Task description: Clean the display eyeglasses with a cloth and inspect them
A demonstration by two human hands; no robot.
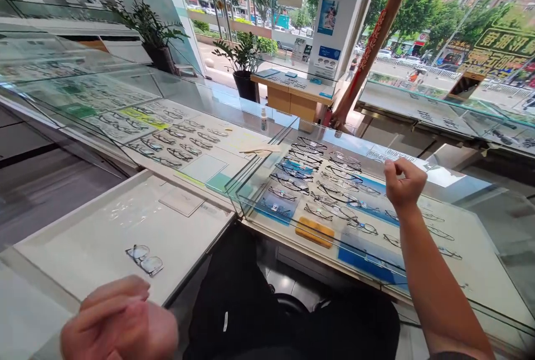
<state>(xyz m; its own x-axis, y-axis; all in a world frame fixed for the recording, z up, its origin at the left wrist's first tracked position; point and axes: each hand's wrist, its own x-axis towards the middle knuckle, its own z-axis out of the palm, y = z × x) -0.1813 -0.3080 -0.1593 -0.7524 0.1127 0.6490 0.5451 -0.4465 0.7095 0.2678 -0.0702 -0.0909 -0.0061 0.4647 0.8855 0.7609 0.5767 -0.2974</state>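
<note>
My right hand (402,180) is raised over the glass display counter (480,271), its fingers curled into a loose fist with nothing visible in them. Under the glass lie several pairs of glasses (330,181) on blue and white trays. My left hand (119,321) is low at the bottom left, close to the camera and blurred, fingers stretched forward and together. Just beyond it a folded pair of clear-framed glasses (144,258) lies on a pulled-out white tray (83,237).
A yellow pad (314,232) lies inside the case. A second glass counter (125,120) with more glasses runs left. A small spray bottle (263,119) stands on the glass. Potted plants (244,67), a wooden desk (292,95) and shop windows are behind.
</note>
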